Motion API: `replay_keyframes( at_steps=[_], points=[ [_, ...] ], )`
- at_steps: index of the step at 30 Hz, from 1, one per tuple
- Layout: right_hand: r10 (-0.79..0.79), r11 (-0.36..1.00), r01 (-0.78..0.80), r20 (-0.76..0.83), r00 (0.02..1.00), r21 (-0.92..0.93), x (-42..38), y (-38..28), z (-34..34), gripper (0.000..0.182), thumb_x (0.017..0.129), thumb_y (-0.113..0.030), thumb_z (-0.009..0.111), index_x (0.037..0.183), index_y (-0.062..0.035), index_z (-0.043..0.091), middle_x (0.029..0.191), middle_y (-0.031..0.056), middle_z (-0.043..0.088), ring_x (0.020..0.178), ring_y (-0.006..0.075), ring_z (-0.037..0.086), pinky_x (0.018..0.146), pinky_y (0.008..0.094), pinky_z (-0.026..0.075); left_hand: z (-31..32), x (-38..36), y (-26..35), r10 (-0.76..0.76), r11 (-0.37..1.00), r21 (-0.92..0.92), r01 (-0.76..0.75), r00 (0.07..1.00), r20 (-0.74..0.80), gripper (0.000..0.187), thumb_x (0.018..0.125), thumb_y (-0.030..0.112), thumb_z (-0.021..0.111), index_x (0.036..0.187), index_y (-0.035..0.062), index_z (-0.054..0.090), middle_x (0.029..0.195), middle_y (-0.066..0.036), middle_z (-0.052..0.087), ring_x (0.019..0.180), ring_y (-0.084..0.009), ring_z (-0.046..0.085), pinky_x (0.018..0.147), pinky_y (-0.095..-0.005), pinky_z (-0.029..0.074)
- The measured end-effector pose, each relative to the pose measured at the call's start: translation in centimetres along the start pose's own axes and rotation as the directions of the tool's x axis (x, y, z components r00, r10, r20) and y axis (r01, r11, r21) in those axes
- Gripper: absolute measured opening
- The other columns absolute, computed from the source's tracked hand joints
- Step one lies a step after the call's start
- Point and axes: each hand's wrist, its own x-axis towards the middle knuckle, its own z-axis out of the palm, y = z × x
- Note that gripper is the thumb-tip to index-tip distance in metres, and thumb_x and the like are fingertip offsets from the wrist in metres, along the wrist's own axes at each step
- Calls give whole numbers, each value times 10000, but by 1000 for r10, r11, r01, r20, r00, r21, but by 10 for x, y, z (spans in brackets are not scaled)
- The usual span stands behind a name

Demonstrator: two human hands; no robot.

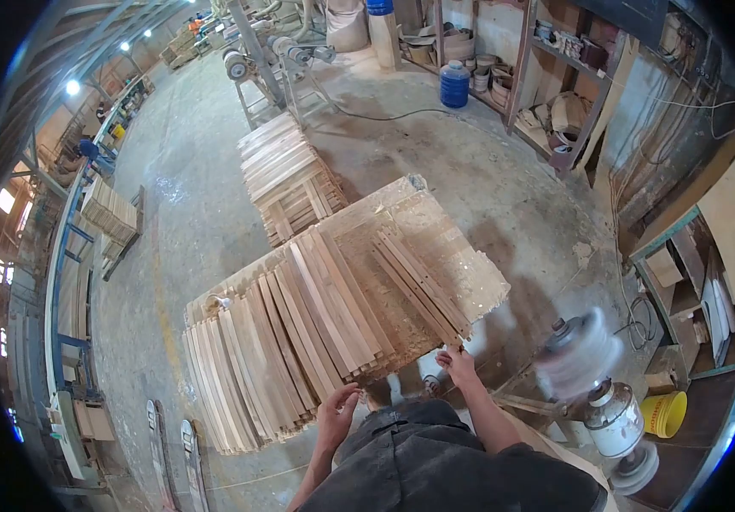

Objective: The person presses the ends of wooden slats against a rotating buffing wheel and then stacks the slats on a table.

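Many pale wooden strips (pixel 273 341) lie side by side across the left and middle of a worktable (pixel 461 252). A smaller group of strips (pixel 414 282) rests apart on the right of the table, on a sawdust-covered part. My right hand (pixel 457 363) is at the near end of this smaller group, its fingers curled around the end of a strip. Close to the near ends of the larger row, my left hand (pixel 339 414) hangs in front of my body. Its thumb and fingers are apart, with nothing seen between them.
To my right, a sanding wheel (pixel 581 354), blurred as if spinning, sits by a motor (pixel 613 414) and a yellow bucket (pixel 664 414). Beyond the table stands a stack of strips (pixel 286 166). A blue water jug (pixel 454 84) stands near shelves (pixel 572 60); a cable (pixel 393 116) crosses the floor.
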Motion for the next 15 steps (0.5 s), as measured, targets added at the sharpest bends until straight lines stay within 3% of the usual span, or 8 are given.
replay_keyframes(
  at_steps=[3,6,8,9,11,12,14,15],
  points=[
    [-16,1000,16,-4,1000,3,6,-6,2,280,959,-57,620,1180,35,475,1022,201,660,888,292,718,759,408,618,2,0,10,-2,1000,13,2,1000,3,329,1015,218,614,1253,-4,661,1090,-88,741,1023,-174,700,876,-317,554],
    [-87,996,87,-8,996,-22,-8,-12,12,508,942,-56,626,1347,99,360,1075,215,652,872,311,715,763,397,615,2,-1,13,12,1000,27,-12,1000,-1,329,1012,223,621,1250,0,665,1089,-90,741,1027,-174,700,877,-320,556],
    [-82,979,36,-229,970,-199,-8,-9,11,451,906,-59,685,1267,2,421,1146,187,619,937,280,703,769,359,597,2,-2,11,11,1000,-9,-11,1000,-23,322,1012,222,623,1247,9,670,1088,-87,742,1037,-171,697,887,-327,555],
    [-80,978,33,-226,971,-205,-6,-7,12,451,906,-59,685,1267,2,421,1146,187,619,937,280,703,769,359,597,1,-3,9,7,1000,-12,-8,1000,-29,322,1012,222,623,1247,9,670,1088,-87,742,1037,-171,697,887,-327,555],
    [-219,923,153,-157,963,-352,8,3,5,670,844,-97,746,1393,11,377,1320,227,548,1172,322,626,928,417,546,1,-6,7,1,1000,2,0,999,-42,315,1011,215,622,1247,12,671,1080,-81,744,1047,-170,695,918,-335,545],
    [-216,921,149,-154,964,-359,9,5,3,670,844,-97,746,1393,11,377,1320,227,548,1172,322,626,928,417,546,2,-9,7,-5,1000,-2,5,999,-47,315,1011,215,622,1247,12,671,1080,-81,744,1047,-170,695,918,-335,545],
    [-339,724,14,-338,878,-690,6,-1,16,1072,793,-238,789,1575,47,112,1511,310,395,1374,375,468,1089,479,425,2,-11,11,-5,1000,17,7,997,-72,295,991,196,640,1229,25,680,1080,-96,757,1036,-178,710,945,-330,521],
    [-342,720,20,-329,880,-693,2,-8,21,1072,793,-238,789,1575,47,112,1511,310,395,1374,375,468,1089,479,425,1,-11,10,-4,1000,14,5,997,-81,295,991,196,640,1229,25,680,1080,-96,757,1036,-178,710,945,-330,521]
  ],
)
